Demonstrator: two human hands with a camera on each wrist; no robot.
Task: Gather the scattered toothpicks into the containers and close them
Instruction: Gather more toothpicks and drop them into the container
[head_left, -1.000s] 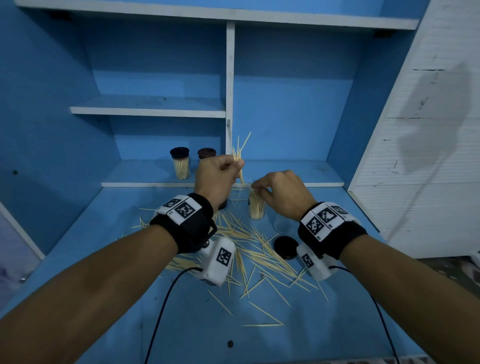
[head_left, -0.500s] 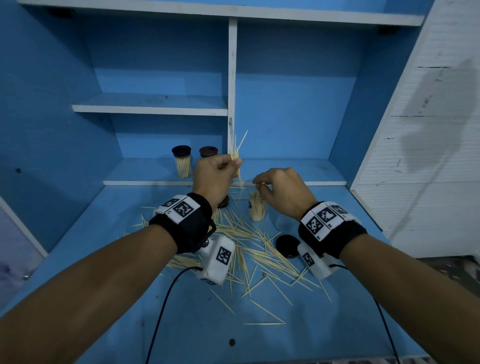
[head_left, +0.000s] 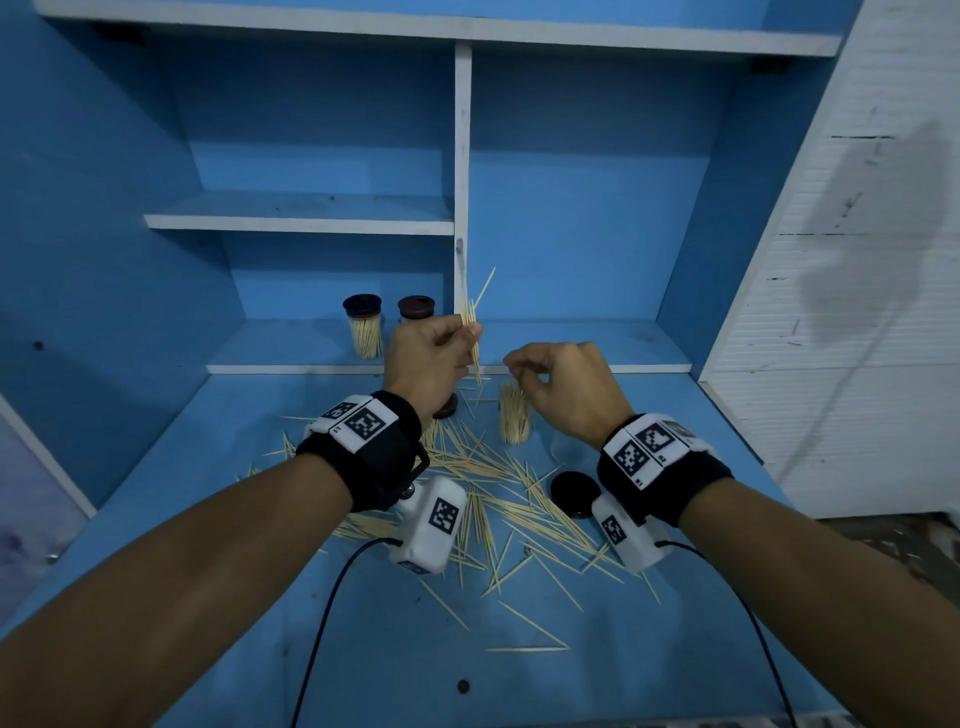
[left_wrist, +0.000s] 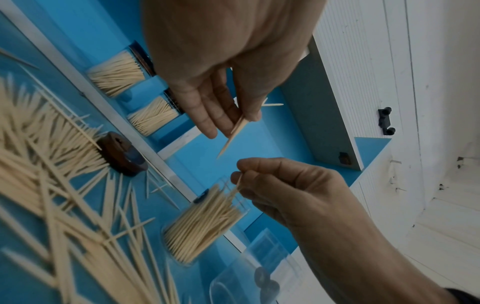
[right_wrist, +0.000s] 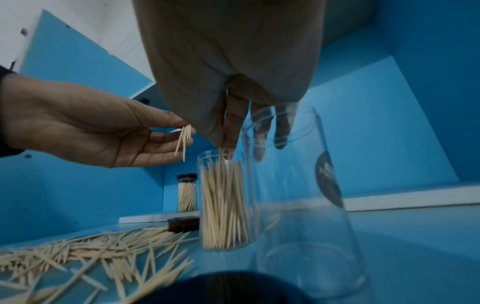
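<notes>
Fingers of left hand pinch toothpicks; right hand (over jar) pinches one.

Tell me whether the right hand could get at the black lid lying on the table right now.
Probably yes. The black lid lies uncovered just beneath the right hand, but that hand pinches a toothpick over the open container and must drop it first.

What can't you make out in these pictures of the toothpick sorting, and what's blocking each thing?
- Second capped jar on the shelf: head view, its body is hidden behind the left hand.
- Brown lid: head view, mostly covered by the left wrist.
- Empty clear jar: its print is blurred in the right wrist view; the right hand covers it in the head view.
- Count of toothpicks pinched in the left hand: too fine to tell.
</notes>
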